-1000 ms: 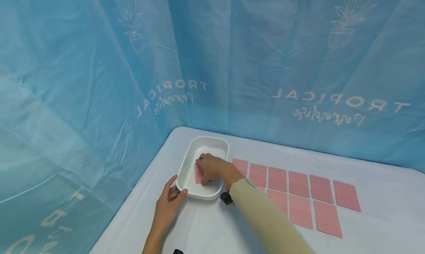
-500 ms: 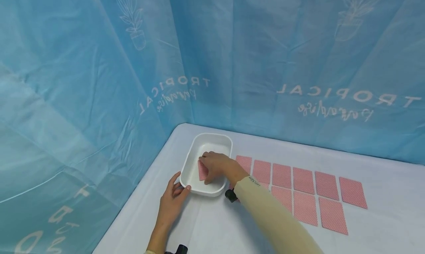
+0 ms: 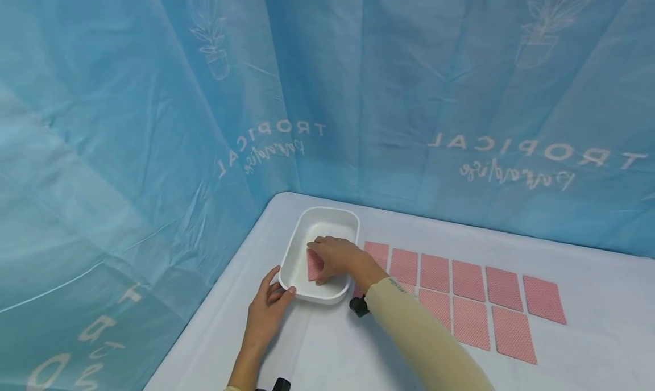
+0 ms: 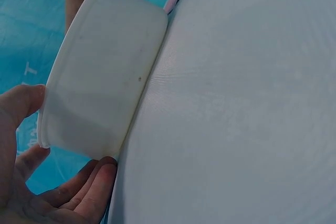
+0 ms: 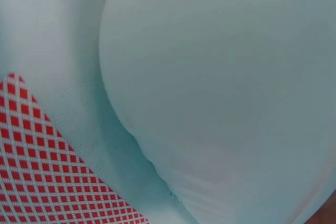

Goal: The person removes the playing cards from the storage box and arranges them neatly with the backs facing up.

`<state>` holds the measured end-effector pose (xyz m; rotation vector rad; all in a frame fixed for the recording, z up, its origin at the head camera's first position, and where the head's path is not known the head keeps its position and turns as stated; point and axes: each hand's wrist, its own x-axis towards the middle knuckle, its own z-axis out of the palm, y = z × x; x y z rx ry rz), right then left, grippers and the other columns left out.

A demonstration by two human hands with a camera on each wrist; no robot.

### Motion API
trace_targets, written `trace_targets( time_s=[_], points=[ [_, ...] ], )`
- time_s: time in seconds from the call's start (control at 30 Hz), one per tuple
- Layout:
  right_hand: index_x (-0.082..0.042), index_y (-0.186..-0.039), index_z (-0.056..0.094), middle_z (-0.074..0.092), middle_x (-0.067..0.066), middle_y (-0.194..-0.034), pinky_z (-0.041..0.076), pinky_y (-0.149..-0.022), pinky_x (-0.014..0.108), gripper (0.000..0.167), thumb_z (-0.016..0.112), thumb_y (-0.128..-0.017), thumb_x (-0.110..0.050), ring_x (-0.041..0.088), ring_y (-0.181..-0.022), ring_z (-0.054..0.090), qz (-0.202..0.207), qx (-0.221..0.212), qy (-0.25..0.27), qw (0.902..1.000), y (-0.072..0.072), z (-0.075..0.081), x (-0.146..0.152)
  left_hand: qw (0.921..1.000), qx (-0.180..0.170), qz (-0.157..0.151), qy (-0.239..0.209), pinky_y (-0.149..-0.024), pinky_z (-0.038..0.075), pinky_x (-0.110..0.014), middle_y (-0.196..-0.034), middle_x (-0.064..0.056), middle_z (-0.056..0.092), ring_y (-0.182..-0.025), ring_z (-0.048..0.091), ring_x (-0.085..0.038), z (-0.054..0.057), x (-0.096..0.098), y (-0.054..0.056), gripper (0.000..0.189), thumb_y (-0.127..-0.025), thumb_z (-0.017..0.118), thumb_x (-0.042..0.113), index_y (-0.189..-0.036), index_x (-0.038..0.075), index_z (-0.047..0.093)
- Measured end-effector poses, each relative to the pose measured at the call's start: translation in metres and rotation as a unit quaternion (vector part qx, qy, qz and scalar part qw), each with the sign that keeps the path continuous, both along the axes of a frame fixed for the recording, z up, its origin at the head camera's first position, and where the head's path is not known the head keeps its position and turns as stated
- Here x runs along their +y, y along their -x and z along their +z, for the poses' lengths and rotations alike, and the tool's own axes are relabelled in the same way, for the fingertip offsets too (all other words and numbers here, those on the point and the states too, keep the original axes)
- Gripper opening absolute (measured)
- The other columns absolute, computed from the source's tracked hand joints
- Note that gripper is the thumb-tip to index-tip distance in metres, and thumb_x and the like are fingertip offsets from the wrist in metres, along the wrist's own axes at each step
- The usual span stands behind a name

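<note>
A white rectangular tub (image 3: 293,254) with rounded corners stands at the far left of the table. My left hand (image 3: 265,314) grips its near left corner; in the left wrist view the thumb lies at the rim and the fingertips (image 4: 100,187) touch the side near the base. Reaching inside the tub, my right hand (image 3: 338,258) holds a red-and-white patterned playing card (image 3: 313,265) with its fingers, low over the tub's floor. The hand covers part of the card. The right wrist view shows only the tub's outer wall (image 5: 220,77), not the fingers.
Several playing cards (image 3: 468,323) lie face down in two rows right of the tub; the right forearm hides some. One card (image 5: 42,166) lies beside the tub wall. A white cloth (image 3: 327,351) covers the table. Blue curtains (image 3: 409,95) hang behind and at the left.
The head view has shifted slightly, so tub and cards appear a little farther right. Both hands keep practically the same places on the tub and the card.
</note>
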<state>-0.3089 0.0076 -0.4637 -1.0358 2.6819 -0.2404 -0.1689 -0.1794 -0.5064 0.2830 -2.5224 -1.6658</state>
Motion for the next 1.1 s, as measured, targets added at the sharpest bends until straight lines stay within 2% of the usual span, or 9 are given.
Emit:
trace_targets(
  time_s=[0.1, 0.3, 0.5, 0.7, 0.87, 1.1],
  points=[
    [-0.018, -0.145, 0.044, 0.047, -0.002, -0.136, 0.043, -0.101, 0.032, 0.089, 0.083, -0.07, -0.049, 0.014, -0.121, 0.045, -0.008, -0.006, 0.006, 0.9999, 0.0, -0.001, -0.001, 1.0, 0.0, 0.001, 0.001, -0.093, 0.05, -0.046, -0.128, -0.006, 0.06, -0.106, 0.062, -0.017, -0.001, -0.001, 0.0, 0.065, -0.086, 0.07, 0.046, -0.143, 0.034, 0.041],
    [-0.019, -0.136, 0.052, 0.045, -0.003, -0.122, 0.047, -0.09, 0.027, 0.079, 0.083, -0.07, -0.048, 0.013, -0.11, 0.041, -0.016, -0.007, 0.006, 0.9998, 0.001, -0.002, 0.0, 1.0, 0.002, 0.0, 0.0, -0.092, 0.05, -0.046, -0.128, -0.004, 0.06, -0.107, 0.062, -0.016, -0.002, 0.0, 0.002, 0.064, -0.086, 0.07, 0.046, -0.143, 0.036, 0.041],
    [-0.018, -0.129, 0.055, 0.045, -0.003, -0.118, 0.047, -0.083, 0.024, 0.073, 0.085, -0.069, -0.046, 0.012, -0.107, 0.042, 0.002, -0.005, 0.004, 1.0, -0.004, -0.001, -0.007, 0.9999, 0.0, 0.01, 0.004, -0.093, 0.049, -0.047, -0.127, -0.003, 0.06, -0.106, 0.062, -0.016, 0.0, 0.0, -0.001, 0.064, -0.086, 0.07, 0.045, -0.143, 0.036, 0.042],
    [-0.019, -0.133, 0.053, 0.046, -0.002, -0.12, 0.047, -0.085, 0.023, 0.078, 0.083, -0.068, -0.05, 0.012, -0.109, 0.042, -0.016, -0.008, -0.01, 0.9998, -0.008, 0.003, -0.005, 1.0, -0.003, -0.002, -0.003, -0.095, 0.048, -0.048, -0.13, -0.006, 0.058, -0.11, 0.061, -0.019, 0.002, 0.003, -0.002, 0.064, -0.089, 0.068, 0.043, -0.145, 0.032, 0.039],
    [-0.018, -0.136, 0.051, 0.045, -0.002, -0.121, 0.047, -0.082, 0.023, 0.079, 0.081, -0.07, -0.05, 0.013, -0.108, 0.041, -0.019, -0.011, 0.01, 0.9997, -0.009, 0.01, 0.001, 1.0, -0.001, -0.001, -0.004, -0.096, 0.047, -0.047, -0.13, -0.006, 0.058, -0.111, 0.06, -0.018, 0.003, 0.002, -0.004, 0.064, -0.089, 0.067, 0.043, -0.145, 0.032, 0.039],
    [-0.018, -0.141, 0.048, 0.043, -0.003, -0.12, 0.046, -0.082, 0.021, 0.084, 0.082, -0.071, -0.048, 0.012, -0.108, 0.04, -0.024, -0.037, 0.025, 0.9987, -0.013, 0.017, 0.006, 1.0, 0.004, -0.008, 0.0, -0.095, 0.047, -0.045, -0.131, -0.005, 0.058, -0.111, 0.06, -0.018, 0.002, 0.001, -0.005, 0.067, -0.088, 0.066, 0.049, -0.147, 0.031, 0.037]
  ],
)
